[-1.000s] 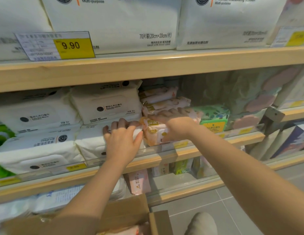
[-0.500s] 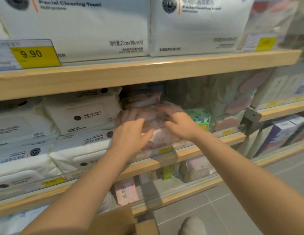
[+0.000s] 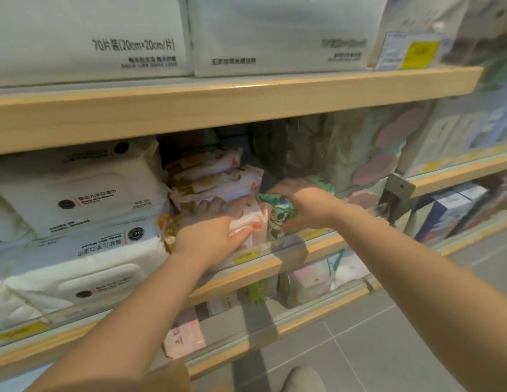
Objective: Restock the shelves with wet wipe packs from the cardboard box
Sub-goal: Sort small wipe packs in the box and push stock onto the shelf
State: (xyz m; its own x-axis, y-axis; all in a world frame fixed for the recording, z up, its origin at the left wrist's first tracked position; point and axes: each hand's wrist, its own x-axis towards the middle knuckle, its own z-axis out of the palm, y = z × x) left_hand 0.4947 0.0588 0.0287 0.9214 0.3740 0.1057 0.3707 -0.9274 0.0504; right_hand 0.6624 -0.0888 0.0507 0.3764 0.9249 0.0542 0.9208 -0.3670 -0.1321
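Hands on the middle shelf (image 3: 263, 267) — left hand (image 3: 215, 236) grips pink pack (image 3: 251, 226), right hand (image 3: 309, 205) green pack (image 3: 277, 210).

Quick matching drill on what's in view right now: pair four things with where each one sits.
1. pink wet wipe pack
2. green leaf-print pack
3. large white wipe packs
4. yellow price tag

a. top shelf, far right
b. left of the pink stack
c. under the left hand
d. under the right hand

Pairs: 1-c, 2-d, 3-b, 4-a

wooden shelf (image 3: 246, 267), white wipe packs (image 3: 85, 250) at left, pink packs (image 3: 218, 176) stacked mid-shelf, green pack (image 3: 277, 213) beside them
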